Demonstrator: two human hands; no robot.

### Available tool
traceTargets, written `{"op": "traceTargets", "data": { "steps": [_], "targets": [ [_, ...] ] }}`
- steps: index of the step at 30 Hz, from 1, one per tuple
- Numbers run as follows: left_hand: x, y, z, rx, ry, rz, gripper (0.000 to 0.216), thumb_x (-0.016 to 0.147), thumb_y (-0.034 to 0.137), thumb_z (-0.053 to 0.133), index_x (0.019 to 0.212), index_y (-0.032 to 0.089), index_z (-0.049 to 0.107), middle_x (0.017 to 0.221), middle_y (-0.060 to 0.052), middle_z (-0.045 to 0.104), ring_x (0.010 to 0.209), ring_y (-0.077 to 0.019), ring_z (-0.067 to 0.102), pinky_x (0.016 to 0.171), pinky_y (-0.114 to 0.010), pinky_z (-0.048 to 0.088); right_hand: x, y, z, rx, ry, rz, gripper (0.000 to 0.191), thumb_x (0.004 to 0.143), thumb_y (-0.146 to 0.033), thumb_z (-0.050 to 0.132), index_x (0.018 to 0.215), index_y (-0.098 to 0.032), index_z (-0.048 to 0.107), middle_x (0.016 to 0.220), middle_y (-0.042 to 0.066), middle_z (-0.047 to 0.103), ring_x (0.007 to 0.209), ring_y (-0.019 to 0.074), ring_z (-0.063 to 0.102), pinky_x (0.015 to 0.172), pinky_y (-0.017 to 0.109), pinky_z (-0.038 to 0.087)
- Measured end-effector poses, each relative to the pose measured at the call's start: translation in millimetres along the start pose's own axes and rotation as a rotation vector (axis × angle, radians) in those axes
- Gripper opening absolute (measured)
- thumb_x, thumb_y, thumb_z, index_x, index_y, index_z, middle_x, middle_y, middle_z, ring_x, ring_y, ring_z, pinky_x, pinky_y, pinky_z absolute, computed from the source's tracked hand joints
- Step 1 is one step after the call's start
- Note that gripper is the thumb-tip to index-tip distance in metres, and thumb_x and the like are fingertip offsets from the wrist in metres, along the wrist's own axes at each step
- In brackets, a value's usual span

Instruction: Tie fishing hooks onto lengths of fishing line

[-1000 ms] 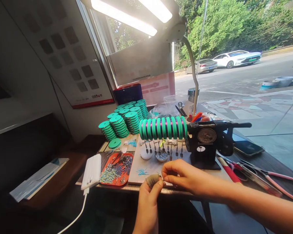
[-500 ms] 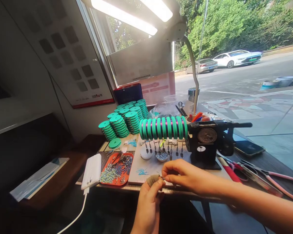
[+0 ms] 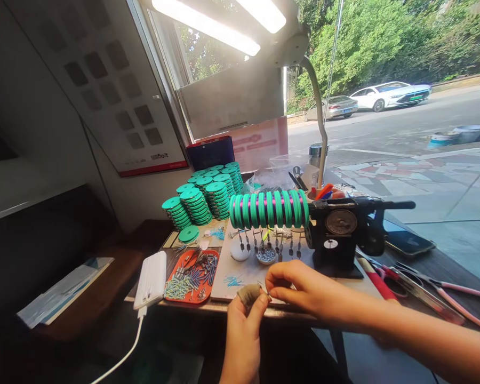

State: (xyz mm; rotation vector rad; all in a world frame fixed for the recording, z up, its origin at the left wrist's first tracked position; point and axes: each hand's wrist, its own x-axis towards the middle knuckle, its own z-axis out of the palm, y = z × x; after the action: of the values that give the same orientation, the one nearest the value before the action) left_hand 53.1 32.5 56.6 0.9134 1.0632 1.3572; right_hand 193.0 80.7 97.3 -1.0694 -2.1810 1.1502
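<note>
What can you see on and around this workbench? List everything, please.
desk lamp: one, white, lit, overhead
table: one, dark, by the window
spool stacks: several, green, back left
winder: one, black, right of centre
spool row: one, green with purple line, on the winder's shaft
tray: one, orange, front left, full of small tubes
power bank: one, white, left edge, cable attached
bowl: one, small, under the spool row, holds beads
phone: one, black, right
pink-handled tool: one, far right
cars: two, white and grey, street outside
left hand: fingers hold a grey-brown pad at the near edge
right hand: fingers pinched beside the pad; what they hold is too small to tell
</note>
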Motion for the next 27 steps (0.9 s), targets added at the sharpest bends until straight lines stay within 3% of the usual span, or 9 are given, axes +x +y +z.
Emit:
{"op": "traceTargets", "data": {
  "steps": [10, 27],
  "targets": [
    [0, 1, -1, -0.128, 0.067, -0.150, 0.007, 0.068, 0.021, 0.066, 0.072, 0.016, 0.066, 0.074, -0.001, 0.066, 0.072, -0.0131, 0.054, 0.070, -0.024, 0.039, 3, 9, 5, -0.130, 0.031, -0.176, 0.011, 0.077, -0.013, 0.049, 0.072, -0.014, 0.058, 0.068, 0.002, 0.055, 0.061, 0.0118, 0.047, 0.057, 0.020, 0.037],
    [-3, 11, 7, -0.234, 0.201, -0.300, 0.007, 0.057, 0.019, 0.069, 0.060, 0.016, 0.063, 0.062, 0.001, 0.061, 0.061, -0.0106, 0.052, 0.058, -0.022, 0.036, 1, 0, 2, -0.031, 0.015, -0.020, 0.011, 0.077, -0.015, 0.048, 0.072, -0.015, 0.058, 0.070, 0.001, 0.056, 0.067, 0.0134, 0.049, 0.062, 0.022, 0.039]
  ]
}}
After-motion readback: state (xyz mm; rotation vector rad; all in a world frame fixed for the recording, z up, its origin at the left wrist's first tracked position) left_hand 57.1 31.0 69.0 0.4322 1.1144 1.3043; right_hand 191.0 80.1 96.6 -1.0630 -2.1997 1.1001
